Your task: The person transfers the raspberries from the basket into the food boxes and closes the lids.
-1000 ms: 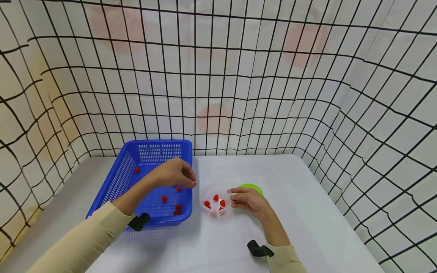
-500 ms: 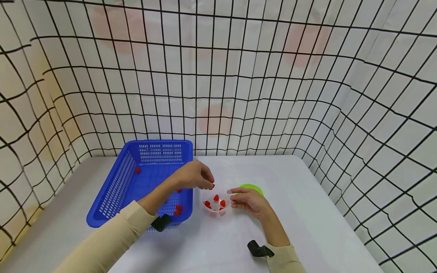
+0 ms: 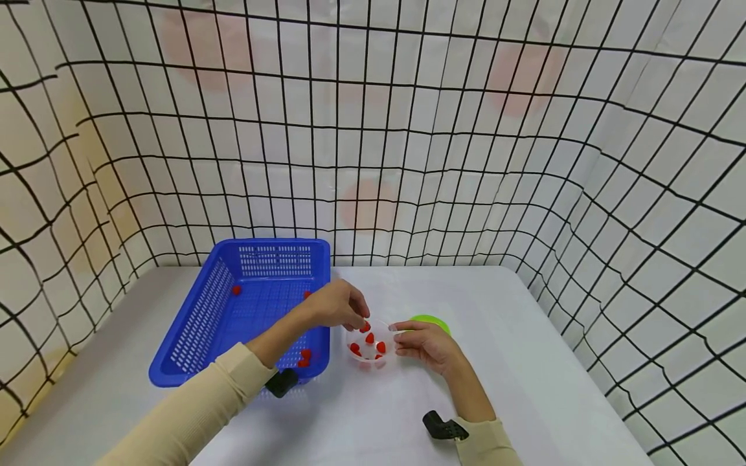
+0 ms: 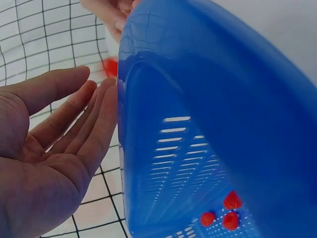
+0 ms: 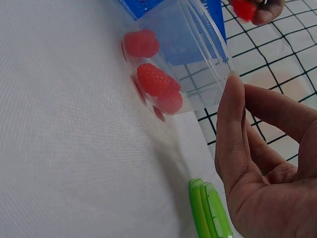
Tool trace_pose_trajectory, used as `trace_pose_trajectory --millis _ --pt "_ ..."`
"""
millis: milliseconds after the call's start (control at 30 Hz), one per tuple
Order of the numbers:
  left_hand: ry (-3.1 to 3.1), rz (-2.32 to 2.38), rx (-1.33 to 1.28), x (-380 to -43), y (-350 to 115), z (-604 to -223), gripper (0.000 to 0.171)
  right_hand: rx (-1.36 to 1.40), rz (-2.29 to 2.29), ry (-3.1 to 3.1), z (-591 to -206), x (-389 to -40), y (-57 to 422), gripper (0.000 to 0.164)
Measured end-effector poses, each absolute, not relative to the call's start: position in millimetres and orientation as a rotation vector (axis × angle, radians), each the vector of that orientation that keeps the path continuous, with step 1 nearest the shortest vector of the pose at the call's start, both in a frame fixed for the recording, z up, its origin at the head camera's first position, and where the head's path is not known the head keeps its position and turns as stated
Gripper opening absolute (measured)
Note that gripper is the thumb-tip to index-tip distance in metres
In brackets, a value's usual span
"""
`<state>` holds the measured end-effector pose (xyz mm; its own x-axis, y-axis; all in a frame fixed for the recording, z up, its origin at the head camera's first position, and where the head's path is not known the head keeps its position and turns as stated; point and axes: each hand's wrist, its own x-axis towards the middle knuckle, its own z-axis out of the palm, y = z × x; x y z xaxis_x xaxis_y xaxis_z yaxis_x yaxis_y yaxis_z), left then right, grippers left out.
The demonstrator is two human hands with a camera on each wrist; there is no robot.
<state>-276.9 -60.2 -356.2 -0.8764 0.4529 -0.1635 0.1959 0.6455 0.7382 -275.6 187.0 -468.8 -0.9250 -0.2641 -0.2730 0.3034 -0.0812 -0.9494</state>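
My left hand (image 3: 340,305) is over the near side of a clear plastic tub (image 3: 373,356), thumb and fingertips apart. Just beyond its fingertips is a red raspberry (image 4: 110,67), blurred in the left wrist view and right below the fingers (image 3: 357,321) in the head view. My right hand (image 3: 428,344) pinches the tub's rim from the right, seen closely in the right wrist view. Through the clear wall, several raspberries (image 5: 154,79) show on the tub's bottom. More raspberries (image 4: 231,220) lie in the blue basket (image 3: 192,323), left of the tub.
A bright green lid (image 3: 432,321) lies on the white table (image 3: 559,401) behind my right hand. Black netting (image 3: 373,149) over white sheeting surrounds the table at the back and sides. The basket's right wall (image 4: 163,109) stands close beside my left hand.
My left hand has moved right, from above the basket to the tub, carrying a raspberry that now sits below its parted fingertips. My right hand has stayed at the tub's rim.
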Motion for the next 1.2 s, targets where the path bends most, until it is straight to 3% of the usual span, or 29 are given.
trace_pose_trajectory --millis 567,1200 --pt "2.534 1.076 0.439 -275 -72 -353 0.010 0.035 -2.055 1.816 -470 -275 186 0.042" --pt "2.535 1.007 0.400 -267 -143 -354 0.006 0.044 -2.059 1.821 -469 -276 186 0.041"
